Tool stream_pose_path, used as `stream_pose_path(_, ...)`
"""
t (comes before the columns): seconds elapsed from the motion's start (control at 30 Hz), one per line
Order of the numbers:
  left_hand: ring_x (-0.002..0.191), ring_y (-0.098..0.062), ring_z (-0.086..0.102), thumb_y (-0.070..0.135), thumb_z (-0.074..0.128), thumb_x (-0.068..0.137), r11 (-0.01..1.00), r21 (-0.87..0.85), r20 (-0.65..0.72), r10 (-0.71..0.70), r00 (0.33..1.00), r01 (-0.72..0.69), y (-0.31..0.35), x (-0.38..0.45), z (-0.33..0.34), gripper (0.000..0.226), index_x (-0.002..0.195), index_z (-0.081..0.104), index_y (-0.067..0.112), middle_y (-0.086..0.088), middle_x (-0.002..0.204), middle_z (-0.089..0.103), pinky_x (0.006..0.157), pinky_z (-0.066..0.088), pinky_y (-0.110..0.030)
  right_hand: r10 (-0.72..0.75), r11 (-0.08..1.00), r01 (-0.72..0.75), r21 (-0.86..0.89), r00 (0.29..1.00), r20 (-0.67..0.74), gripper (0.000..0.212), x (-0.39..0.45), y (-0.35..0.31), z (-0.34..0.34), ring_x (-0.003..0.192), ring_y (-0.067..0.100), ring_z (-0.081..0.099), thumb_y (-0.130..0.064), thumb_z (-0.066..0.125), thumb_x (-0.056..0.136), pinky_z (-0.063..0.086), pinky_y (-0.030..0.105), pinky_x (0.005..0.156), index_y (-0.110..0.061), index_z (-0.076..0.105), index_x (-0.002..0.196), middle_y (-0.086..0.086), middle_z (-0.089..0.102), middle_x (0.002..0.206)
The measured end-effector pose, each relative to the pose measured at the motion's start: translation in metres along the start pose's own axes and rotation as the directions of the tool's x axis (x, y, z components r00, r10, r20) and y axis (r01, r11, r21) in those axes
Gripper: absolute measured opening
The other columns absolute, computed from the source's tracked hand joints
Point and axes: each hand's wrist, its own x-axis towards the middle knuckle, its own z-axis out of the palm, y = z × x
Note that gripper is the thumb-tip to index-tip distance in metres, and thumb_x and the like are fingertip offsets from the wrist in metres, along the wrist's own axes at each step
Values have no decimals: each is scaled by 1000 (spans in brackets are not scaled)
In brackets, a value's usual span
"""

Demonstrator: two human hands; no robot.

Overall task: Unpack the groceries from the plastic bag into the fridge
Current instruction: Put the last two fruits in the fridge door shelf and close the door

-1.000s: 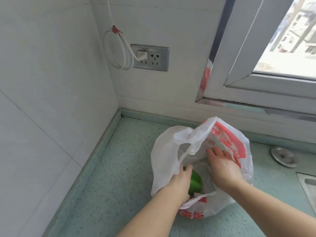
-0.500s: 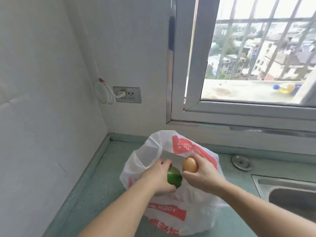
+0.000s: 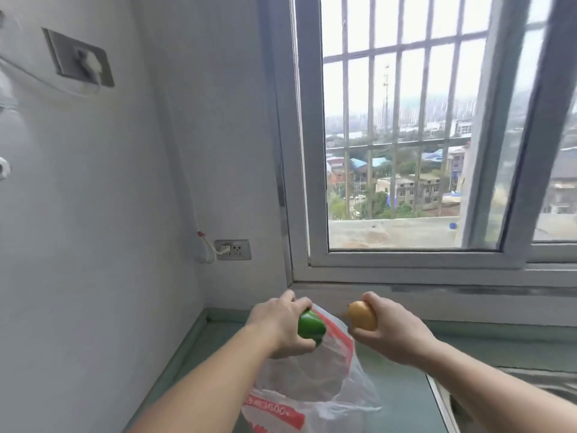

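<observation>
My left hand [image 3: 278,326] grips a green bell pepper [image 3: 310,327], lifted above the bag. My right hand [image 3: 390,332] holds a yellow-orange onion [image 3: 362,315] at about the same height, a little to the right. Below both hands the white plastic bag with red print [image 3: 312,389] lies slumped on the green countertop [image 3: 396,389]. No fridge is in view.
A white wall closes off the left side, with a socket and plugged white cable [image 3: 232,250] low on the back wall. A barred window [image 3: 402,135] fills the back. The edge of a steel sink [image 3: 443,401] shows at the lower right.
Both hands came out of the bag, the left with the green pepper and the right with the onion, and rose well above it. The view tilted up toward the window.
</observation>
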Motion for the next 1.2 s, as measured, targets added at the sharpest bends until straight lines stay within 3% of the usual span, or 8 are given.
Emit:
stream_pose_path(0.23, 107, -22, 60, 68, 58, 71, 971, 0, -105, 238, 966, -240, 52, 0, -25, 65, 127, 46, 39, 5, 117, 51, 88, 49, -35, 158, 981, -176, -79, 969, -188, 47, -63, 22, -69, 90, 17, 60, -67, 60, 69, 51, 36, 79, -32, 47, 99, -9, 62, 99)
stream_pose_path(0.47, 108, -18, 56, 62, 60, 70, 849, -229, -184, 442, 878, -476, 120, -8, -19, 58, 122, 43, 43, 8, 118, 49, 88, 50, -33, 350, 902, -417, -107, 856, -381, 51, -156, 30, -107, 93, 15, 61, -70, 54, 66, 51, 34, 79, -36, 45, 103, -12, 60, 101)
stream_pose_path(0.7, 111, -14, 51, 59, 60, 69, 707, -319, -264, 574, 775, -632, 204, -46, -24, 52, 117, 47, 42, 12, 116, 47, 87, 49, -32, 442, 807, -571, -155, 756, -484, 49, -254, 29, -143, 92, 14, 59, -70, 55, 66, 49, 33, 76, -37, 47, 102, -12, 53, 99)
stream_pose_path(0.93, 110, -16, 52, 60, 61, 69, 574, -277, -315, 703, 637, -770, 299, -107, -35, 55, 118, 46, 40, 10, 116, 47, 84, 46, -30, 492, 723, -675, -145, 652, -577, 56, -363, 31, -182, 101, 14, 56, -69, 56, 72, 44, 32, 81, -35, 41, 114, -13, 54, 106)
stream_pose_path(1.1, 111, -16, 51, 57, 62, 70, 455, -268, -331, 785, 524, -849, 392, -188, -47, 55, 120, 46, 41, 10, 118, 46, 86, 46, -30, 566, 643, -762, -78, 542, -622, 52, -475, 35, -221, 92, 13, 55, -70, 55, 71, 45, 31, 75, -38, 30, 102, -13, 58, 106)
stream_pose_path(1.2, 111, -17, 50, 57, 63, 70, 375, -254, -336, 830, 445, -891, 449, -243, -52, 55, 120, 47, 41, 10, 119, 47, 83, 45, -30, 593, 601, -799, -2, 448, -669, 52, -546, 34, -243, 88, 12, 56, -71, 57, 71, 47, 28, 78, -37, 34, 102, -11, 56, 100)
